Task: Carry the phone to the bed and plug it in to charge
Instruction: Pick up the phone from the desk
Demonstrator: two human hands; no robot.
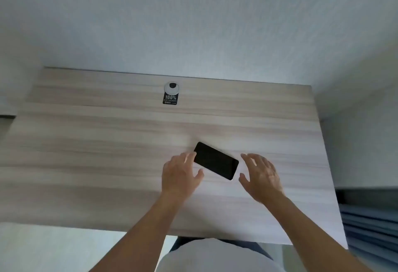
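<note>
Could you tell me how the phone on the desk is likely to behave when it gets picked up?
The phone looks like a thin rigid slab, so it should stay stiff. It lies flat on the smooth desk, so it may slide before lifting. Its glossy face suggests slipperiness and fragility.

I see the phone [216, 160] lying flat on the table [107, 142], set at a slant, right of centre and toward the near edge. My left hand [181, 177] sits at its left end, my right hand [261, 177] just beside its right end. Behind them, near the wall, a sticker [170, 99] lies before a cable port [171, 87].
</note>
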